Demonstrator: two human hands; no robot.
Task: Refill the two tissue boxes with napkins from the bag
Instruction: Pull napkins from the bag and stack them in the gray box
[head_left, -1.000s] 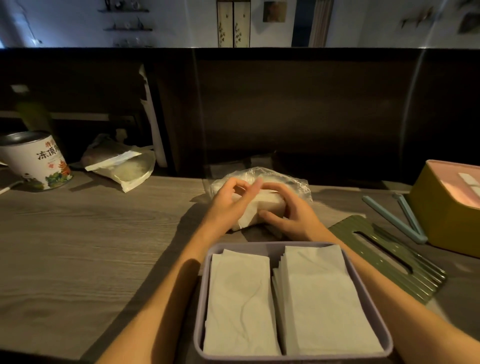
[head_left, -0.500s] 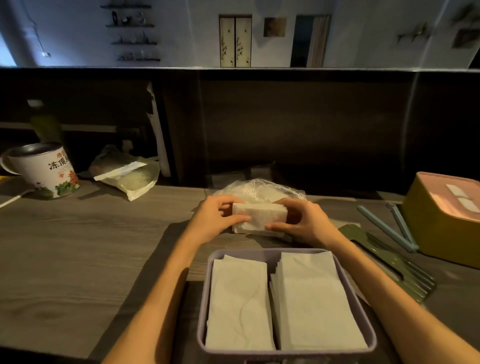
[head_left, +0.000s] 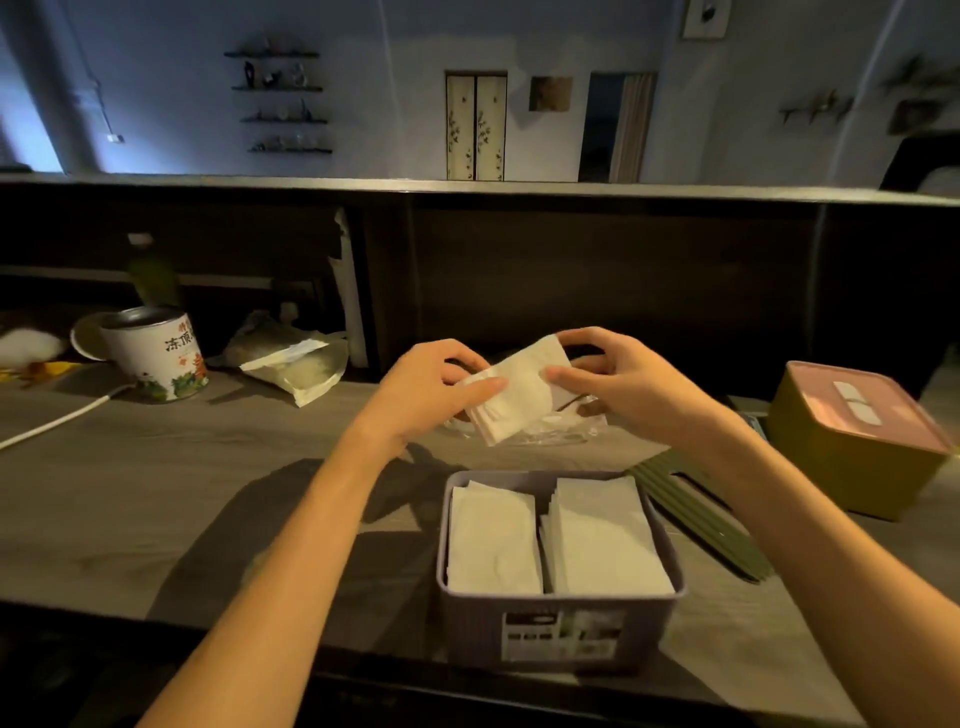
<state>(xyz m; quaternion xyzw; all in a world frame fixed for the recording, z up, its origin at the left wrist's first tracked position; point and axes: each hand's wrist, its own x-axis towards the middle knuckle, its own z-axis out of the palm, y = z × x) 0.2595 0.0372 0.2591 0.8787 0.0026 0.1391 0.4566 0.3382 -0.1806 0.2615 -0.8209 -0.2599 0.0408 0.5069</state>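
Both hands hold a small stack of white napkins (head_left: 519, 395) in the air above the clear plastic bag (head_left: 550, 434). My left hand (head_left: 431, 387) pinches its left end and my right hand (head_left: 608, 379) pinches its right end. The stack is tilted, right end higher. In front of it stands an open purple tissue box (head_left: 561, 618) with two piles of white napkins side by side inside. A second tissue box (head_left: 852, 452), yellow with a pink lid, sits closed at the right.
A green slotted lid (head_left: 701, 514) lies right of the purple box. At the left stand a printed tin can (head_left: 156, 358) and a pale pouch (head_left: 296, 364), with a white cable (head_left: 57, 421) across the wooden counter. A dark partition rises behind.
Both hands lifted the napkin stack out of the plastic bag and raised it, tilting it. The view has tipped upward.
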